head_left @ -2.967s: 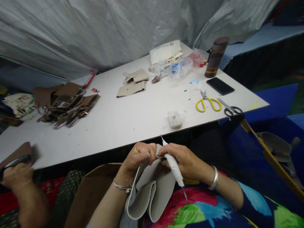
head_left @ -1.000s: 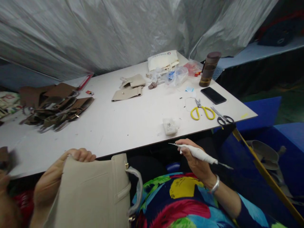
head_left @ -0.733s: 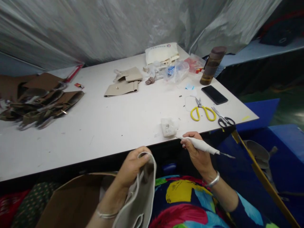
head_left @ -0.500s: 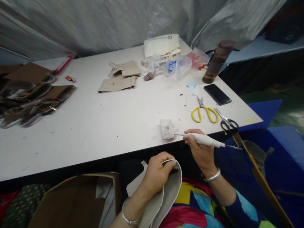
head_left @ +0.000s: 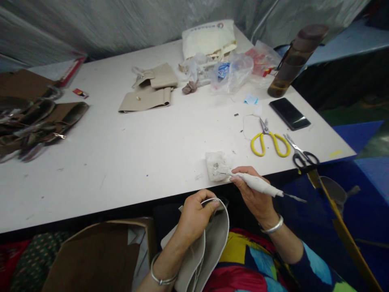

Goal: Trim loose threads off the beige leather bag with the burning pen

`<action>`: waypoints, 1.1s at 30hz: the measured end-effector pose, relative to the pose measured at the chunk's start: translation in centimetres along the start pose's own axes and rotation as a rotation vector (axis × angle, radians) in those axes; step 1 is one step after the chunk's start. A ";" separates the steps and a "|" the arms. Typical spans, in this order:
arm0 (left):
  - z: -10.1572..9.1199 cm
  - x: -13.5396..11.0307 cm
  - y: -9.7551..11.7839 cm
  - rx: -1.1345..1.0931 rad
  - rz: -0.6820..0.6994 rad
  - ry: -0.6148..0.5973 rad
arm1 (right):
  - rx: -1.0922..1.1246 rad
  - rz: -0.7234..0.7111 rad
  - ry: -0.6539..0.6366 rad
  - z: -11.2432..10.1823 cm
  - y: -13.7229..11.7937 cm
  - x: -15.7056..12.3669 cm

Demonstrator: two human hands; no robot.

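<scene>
My left hand (head_left: 196,215) is closed on the upper edge of a beige bag piece (head_left: 217,243), which hangs open in folds in front of my lap. In my right hand (head_left: 255,194) is a thin metal tool with a white-wrapped handle (head_left: 258,184), gripped between thumb and fingers. One metal end of the tool points left, over a small whitish translucent block (head_left: 215,166) at the table's front edge; whether its tip touches the block I cannot tell. The other metal end sticks out to the right.
Yellow-handled scissors (head_left: 270,142), black-handled scissors (head_left: 305,158), a phone (head_left: 290,113) and a bottle (head_left: 296,61) stand or lie at the right. Beige bag pieces (head_left: 146,100) lie farther back, near plastic bags (head_left: 234,73). Brown bags (head_left: 39,121) are piled left. Below is a cardboard box (head_left: 91,259).
The tool in my right hand has moved slightly left, its tip now over the whitish block. My left hand still holds the bag piece, a little lower left. The camera view has shifted.
</scene>
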State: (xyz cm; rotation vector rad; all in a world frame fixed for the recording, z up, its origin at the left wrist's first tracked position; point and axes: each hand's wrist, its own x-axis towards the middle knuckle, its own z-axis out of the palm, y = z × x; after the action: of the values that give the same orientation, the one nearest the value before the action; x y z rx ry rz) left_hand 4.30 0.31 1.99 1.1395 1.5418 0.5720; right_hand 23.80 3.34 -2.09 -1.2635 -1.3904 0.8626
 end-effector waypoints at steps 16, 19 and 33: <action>-0.1 0.0 -0.2 0.032 -0.081 -0.004 | 0.127 0.037 0.015 0.0 0.1 -0.2; 0.0 0.0 -0.2 0.040 -0.070 -0.008 | 0.294 0.126 -0.129 -0.5 -0.2 -0.6; 0.5 0.0 0.3 0.077 -0.041 -0.045 | 0.181 0.079 -0.355 -0.9 -1.0 -0.8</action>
State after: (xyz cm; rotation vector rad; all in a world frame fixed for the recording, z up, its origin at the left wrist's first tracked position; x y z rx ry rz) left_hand 4.82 0.31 2.10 1.1685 1.5562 0.4608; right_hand 24.40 2.21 -1.08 -1.0665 -1.5037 1.2851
